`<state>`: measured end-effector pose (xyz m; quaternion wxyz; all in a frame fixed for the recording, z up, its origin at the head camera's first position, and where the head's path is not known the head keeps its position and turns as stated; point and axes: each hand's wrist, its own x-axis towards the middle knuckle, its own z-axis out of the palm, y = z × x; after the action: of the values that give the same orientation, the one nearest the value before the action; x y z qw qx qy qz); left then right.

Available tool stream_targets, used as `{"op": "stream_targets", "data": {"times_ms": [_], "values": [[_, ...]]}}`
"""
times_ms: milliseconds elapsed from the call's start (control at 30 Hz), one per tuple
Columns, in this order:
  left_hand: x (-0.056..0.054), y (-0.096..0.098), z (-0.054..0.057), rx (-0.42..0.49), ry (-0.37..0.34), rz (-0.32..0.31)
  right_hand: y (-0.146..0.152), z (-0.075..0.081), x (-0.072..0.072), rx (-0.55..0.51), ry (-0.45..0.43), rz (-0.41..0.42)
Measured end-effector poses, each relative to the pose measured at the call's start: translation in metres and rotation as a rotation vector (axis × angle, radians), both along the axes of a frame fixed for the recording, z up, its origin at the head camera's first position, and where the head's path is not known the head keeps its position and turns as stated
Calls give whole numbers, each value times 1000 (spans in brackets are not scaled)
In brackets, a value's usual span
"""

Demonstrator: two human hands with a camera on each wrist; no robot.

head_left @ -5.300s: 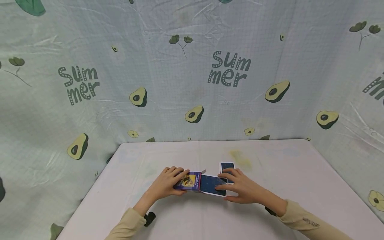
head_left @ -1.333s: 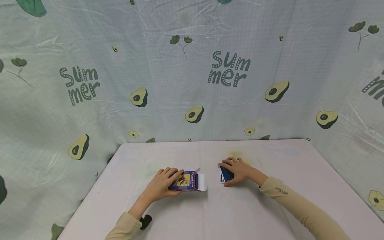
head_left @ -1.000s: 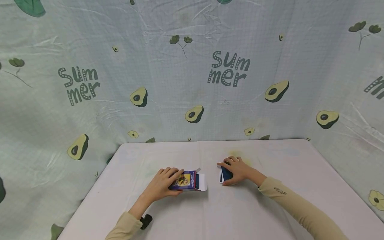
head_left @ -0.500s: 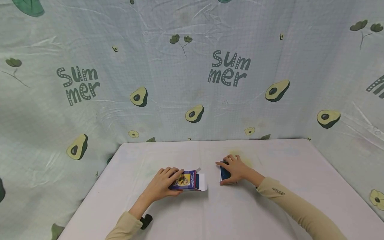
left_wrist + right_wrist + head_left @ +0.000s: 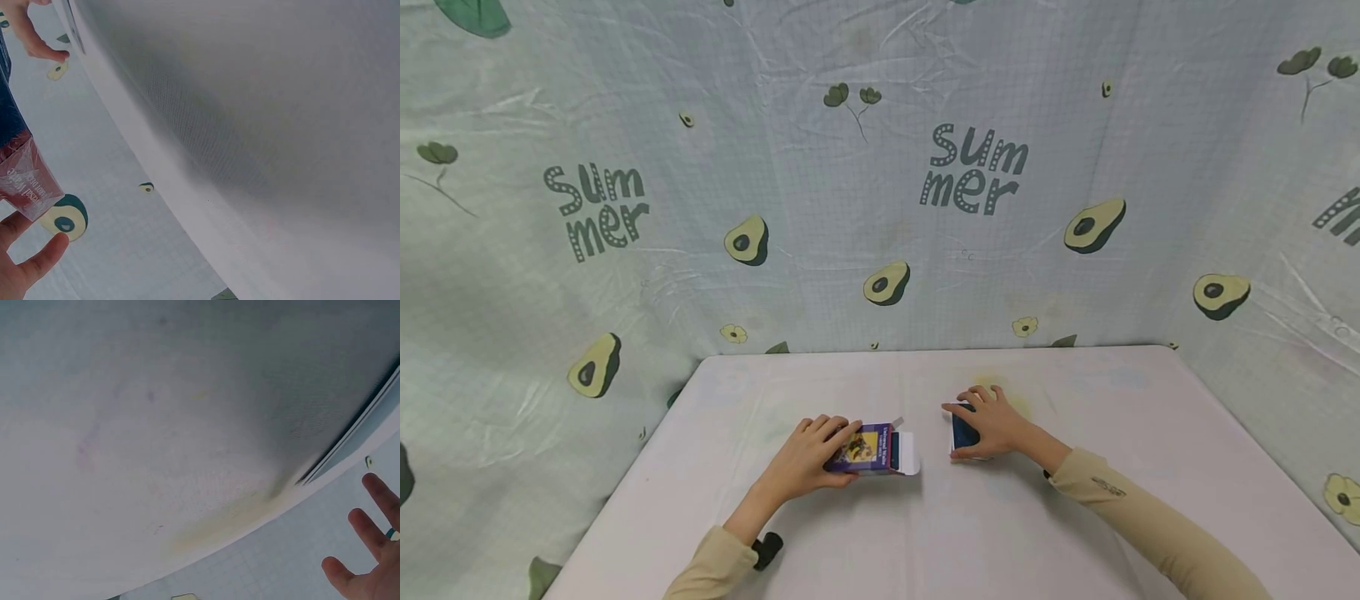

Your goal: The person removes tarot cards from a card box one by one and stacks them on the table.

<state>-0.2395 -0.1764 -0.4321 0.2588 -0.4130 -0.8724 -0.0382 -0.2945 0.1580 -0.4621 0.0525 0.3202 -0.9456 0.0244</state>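
My left hand (image 5: 805, 462) holds a purple tarot card box (image 5: 859, 450) by its closed end, thumb in front and fingers on top. The box's white flap (image 5: 909, 453) hangs out on the right, and dark blue cards (image 5: 894, 452) show inside the mouth. To the right, a small stack of dark blue, white-edged cards (image 5: 964, 431) lies on the table. My right hand (image 5: 997, 427) spans this stack, thumb at the near edge and index finger at the far edge; the palm hides its right part. In the right wrist view, other fingers (image 5: 372, 534) are spread off the cards.
A white-covered table (image 5: 850, 383) carries everything, with a yellowish stain behind the right hand. Behind it hangs a pale curtain (image 5: 820, 183) printed with avocados and the word "summer". A black strap piece (image 5: 767, 551) sits at the left wrist.
Earlier, my right hand was at cards sticking out of the box. Since then it has moved to the stack, whose fanned edges have become more even. The left hand keeps holding the box.
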Motion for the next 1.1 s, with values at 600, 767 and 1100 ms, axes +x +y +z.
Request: {"op": "stream_targets", "data": {"times_ms": [600, 767, 1100], "values": [[-4, 6, 4, -26, -7, -11, -9, 31, 35, -223, 497, 447], [-3, 10, 8, -36, -16, -19, -21, 35, 46, -200, 538, 559], [-6, 17, 12, -18, -4, -59, -29, 32, 50, -135, 534, 579]]}}
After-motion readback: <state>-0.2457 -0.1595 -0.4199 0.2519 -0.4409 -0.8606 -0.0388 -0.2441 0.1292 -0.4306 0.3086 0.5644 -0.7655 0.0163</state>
